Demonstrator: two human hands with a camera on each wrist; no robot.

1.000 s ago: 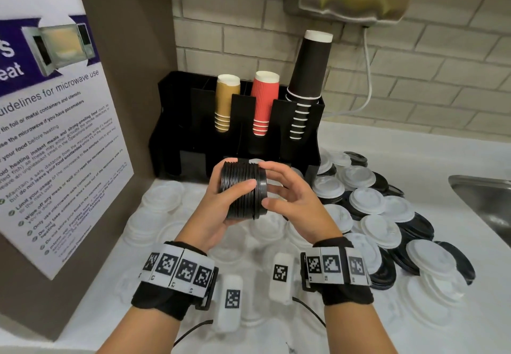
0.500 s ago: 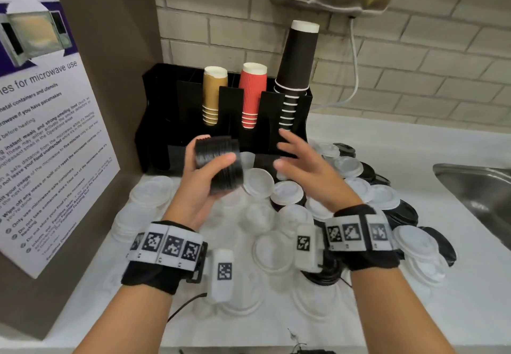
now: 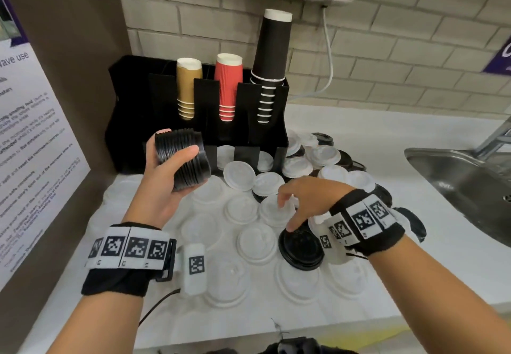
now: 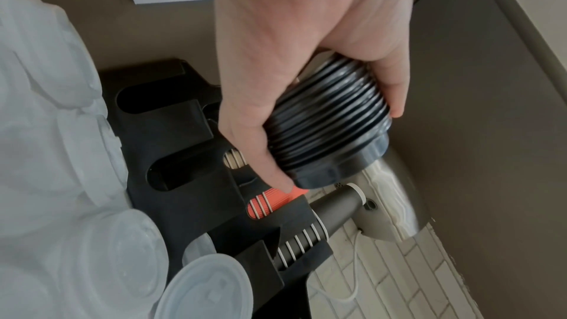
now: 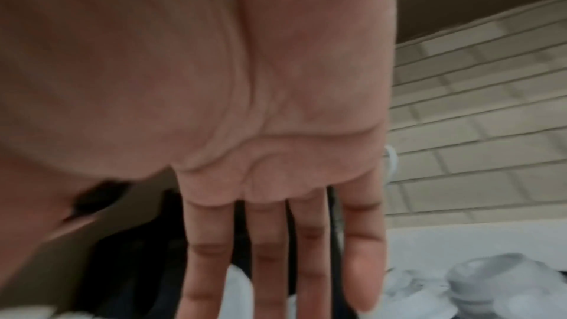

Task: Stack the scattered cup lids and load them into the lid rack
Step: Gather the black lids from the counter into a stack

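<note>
Both forearms are bare. Each wrist carries a black fabric wristband [image 3: 116, 281] fitted with a white strip of square black-and-white coded markers [image 3: 128, 248]. A white tagged camera module [image 3: 195, 268] mounts beside each band; a thin black cable [image 3: 157, 305] trails from the left one.

Our white tabletop [image 3: 373, 132] carries a black cup-and-lid rack [image 3: 132, 121] in its far left corner. We see white and clear lids [image 3: 239, 174] scattered across its middle, black lids [image 3: 301, 247] mixed in toward the right edge, beside a steel sink [image 3: 467, 185].
</note>
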